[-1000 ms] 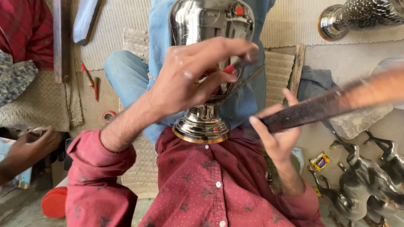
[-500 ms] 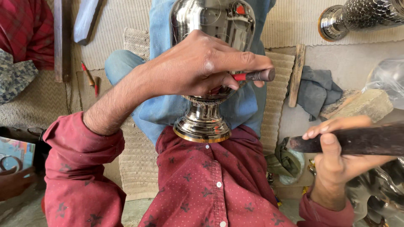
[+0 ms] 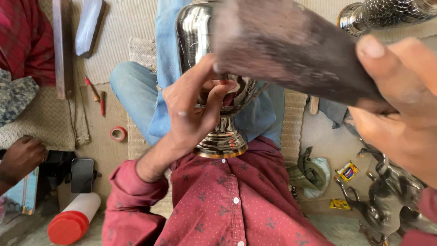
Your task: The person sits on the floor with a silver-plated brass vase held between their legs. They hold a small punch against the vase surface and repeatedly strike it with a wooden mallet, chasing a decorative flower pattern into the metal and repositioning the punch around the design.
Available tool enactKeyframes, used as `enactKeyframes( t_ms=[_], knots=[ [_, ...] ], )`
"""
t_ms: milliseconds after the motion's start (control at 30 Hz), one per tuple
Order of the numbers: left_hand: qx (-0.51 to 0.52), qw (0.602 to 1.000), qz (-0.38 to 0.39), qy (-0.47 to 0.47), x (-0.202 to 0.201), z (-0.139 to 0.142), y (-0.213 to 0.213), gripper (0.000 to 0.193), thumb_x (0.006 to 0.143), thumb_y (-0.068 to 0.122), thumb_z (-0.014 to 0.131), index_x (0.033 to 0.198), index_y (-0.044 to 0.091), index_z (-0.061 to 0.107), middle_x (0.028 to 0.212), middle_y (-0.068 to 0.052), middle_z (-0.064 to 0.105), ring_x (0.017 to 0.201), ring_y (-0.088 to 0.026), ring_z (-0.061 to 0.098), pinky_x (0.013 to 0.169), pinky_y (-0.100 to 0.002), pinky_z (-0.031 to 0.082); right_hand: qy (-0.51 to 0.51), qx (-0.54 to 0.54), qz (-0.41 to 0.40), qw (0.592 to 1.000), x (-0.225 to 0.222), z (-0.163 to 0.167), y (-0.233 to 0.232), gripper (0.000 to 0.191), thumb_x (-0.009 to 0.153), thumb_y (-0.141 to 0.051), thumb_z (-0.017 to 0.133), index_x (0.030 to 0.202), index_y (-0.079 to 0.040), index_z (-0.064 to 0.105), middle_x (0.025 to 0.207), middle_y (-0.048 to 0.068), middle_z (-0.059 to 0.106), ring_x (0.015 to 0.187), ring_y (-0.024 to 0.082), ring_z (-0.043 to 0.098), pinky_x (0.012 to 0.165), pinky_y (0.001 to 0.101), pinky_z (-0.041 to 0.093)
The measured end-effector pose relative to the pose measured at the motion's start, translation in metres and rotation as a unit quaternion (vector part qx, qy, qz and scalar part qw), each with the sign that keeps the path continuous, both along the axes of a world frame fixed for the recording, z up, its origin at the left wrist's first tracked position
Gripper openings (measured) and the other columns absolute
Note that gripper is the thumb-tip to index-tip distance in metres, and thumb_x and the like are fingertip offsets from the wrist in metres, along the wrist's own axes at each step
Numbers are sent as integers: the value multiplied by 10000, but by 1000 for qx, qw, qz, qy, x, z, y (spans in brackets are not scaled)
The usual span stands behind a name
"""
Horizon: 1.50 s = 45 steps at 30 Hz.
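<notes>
A shiny silver metal vessel (image 3: 222,139) with a flared foot rests against my red shirt, its body (image 3: 193,34) pointing away from me. My left hand (image 3: 193,111) lies over the vessel's neck, its fingers closed on a small red-handled tool (image 3: 223,83), which is mostly hidden under them. My right hand (image 3: 403,109) is raised close to the camera at the right and grips a dark, worn wooden mallet (image 3: 291,50). The blurred mallet covers the vessel's upper right side.
Another person's hand (image 3: 20,157) is at the left edge. A phone (image 3: 82,175), a red tape roll (image 3: 118,133), a white tube with a red cap (image 3: 73,218) and red pencils (image 3: 93,89) lie on the floor. Metal castings (image 3: 387,196) sit at lower right, and an embossed vessel (image 3: 387,13) at top right.
My right hand has swung the mallet up from the lower right to above the vessel, near the camera. My left hand has stayed on the vessel with the red-handled tool.
</notes>
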<state>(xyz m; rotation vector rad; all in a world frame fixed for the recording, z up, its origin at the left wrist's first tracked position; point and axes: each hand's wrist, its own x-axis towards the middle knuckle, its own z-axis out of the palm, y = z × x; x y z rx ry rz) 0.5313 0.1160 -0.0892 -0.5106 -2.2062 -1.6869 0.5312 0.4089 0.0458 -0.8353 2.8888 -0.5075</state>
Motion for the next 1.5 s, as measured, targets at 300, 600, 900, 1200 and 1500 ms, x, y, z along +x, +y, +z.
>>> enactKeyframes(
  t_ms=[300, 600, 900, 1200, 1500],
  knots=[
    [141, 986, 89, -13, 16, -38, 21, 445, 1007, -129, 755, 1310, -5, 454, 943, -94, 689, 773, -108, 702, 665, -220, 577, -10, 80, 113, 990, -44, 32, -24, 878, 754, 143, 689, 1546, -161, 463, 896, 88, 582, 647, 207, 517, 577, 376, 407],
    [-48, 998, -30, 31, -11, -6, -4, 475, 966, -39, 813, 1374, 52, 587, 1044, -112, 744, 796, -139, 751, 678, -271, 581, 32, 70, 114, 991, -20, 8, 15, 898, 682, 105, 700, 1523, -50, 426, 975, 207, 605, 747, 332, 582, 639, 456, 476],
    [-138, 919, -362, 69, -77, 23, -17, 546, 947, 56, 768, 1444, 105, 546, 1244, -9, 726, 1048, -262, 732, 854, -371, 587, 125, -49, -105, 985, 58, -108, 46, 991, 923, 36, 800, 1682, -253, 232, 1125, 181, 666, 842, 289, 681, 736, 382, 537],
    [-157, 897, -406, 80, -80, 24, -14, 661, 924, 44, 763, 1527, 136, 510, 1346, 17, 720, 1106, -255, 735, 900, -360, 589, 160, -60, -134, 976, 79, -135, 44, 851, 852, 51, 804, 1501, -122, 282, 982, 175, 661, 840, 286, 655, 778, 390, 528],
    [-181, 936, -297, 54, -59, 19, -21, 600, 896, 28, 775, 1456, 153, 599, 1053, -20, 754, 871, -261, 706, 751, -401, 550, 62, -183, -169, 967, 44, -96, 13, 816, 884, 74, 732, 1553, -154, 325, 972, 137, 620, 798, 297, 641, 776, 392, 546]
  ],
)
